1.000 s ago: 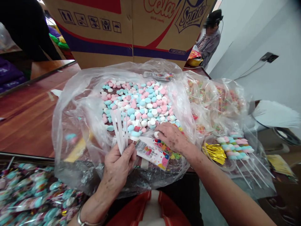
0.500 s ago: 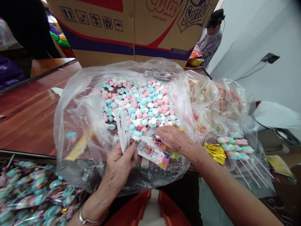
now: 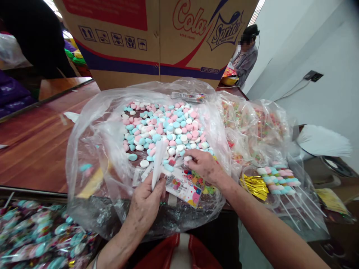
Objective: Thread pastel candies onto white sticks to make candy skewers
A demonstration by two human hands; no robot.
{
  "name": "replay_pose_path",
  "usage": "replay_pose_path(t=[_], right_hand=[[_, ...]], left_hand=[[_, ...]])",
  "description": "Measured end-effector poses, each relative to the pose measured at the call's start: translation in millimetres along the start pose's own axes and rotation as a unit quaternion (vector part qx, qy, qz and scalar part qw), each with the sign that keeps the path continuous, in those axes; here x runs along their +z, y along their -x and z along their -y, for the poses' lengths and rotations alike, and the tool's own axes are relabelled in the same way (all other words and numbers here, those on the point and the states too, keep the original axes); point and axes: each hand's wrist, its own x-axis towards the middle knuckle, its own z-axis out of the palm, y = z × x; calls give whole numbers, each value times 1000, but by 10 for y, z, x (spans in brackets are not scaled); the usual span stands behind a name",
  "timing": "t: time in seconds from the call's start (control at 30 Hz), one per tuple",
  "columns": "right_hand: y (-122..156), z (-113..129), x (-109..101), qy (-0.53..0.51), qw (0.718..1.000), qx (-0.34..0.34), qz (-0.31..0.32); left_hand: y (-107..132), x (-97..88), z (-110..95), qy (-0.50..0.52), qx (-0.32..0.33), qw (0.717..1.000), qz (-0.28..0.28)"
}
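My left hand [image 3: 148, 196] is closed round a bundle of white plastic sticks [image 3: 158, 158], which point up. My right hand [image 3: 204, 164] pinches a white marshmallow [image 3: 187, 159] at the front edge of a spread of pink, blue and white marshmallows [image 3: 168, 129]. These lie on a clear plastic bag [image 3: 98, 127] opened out on the table. Below the right hand are colourful ring gummies [image 3: 196, 179], partly covered by the wrist. Between the hands lies a printed white packet [image 3: 183, 188] with coloured dots.
A large cardboard box [image 3: 157, 45] stands behind the bag. To the right are bagged gummies [image 3: 241, 116], gold twist ties [image 3: 255, 186] and finished marshmallow skewers [image 3: 279, 179]. Wrapped sweets [image 3: 42, 235] fill the lower left. Another person [image 3: 246, 56] is at the far right.
The sticks in my left hand have swung from a spread fan into a tighter bundle. My right hand has drawn its fingers in round a white marshmallow. The view has tilted slightly upward.
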Motion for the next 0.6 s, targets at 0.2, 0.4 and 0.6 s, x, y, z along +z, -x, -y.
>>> replay_pose_path(t=[0.2, 0.4, 0.6], right_hand=[[-21, 40, -20, -465, 857, 183, -123], [-21, 148, -44, -535, 809, 201, -136], [-11, 90, 7, -542, 810, 177, -138]], left_hand=[[33, 41, -185, -156, 42, 985, 53], [23, 97, -199, -188, 30, 980, 63], [-1, 112, -196, -168, 32, 983, 61]])
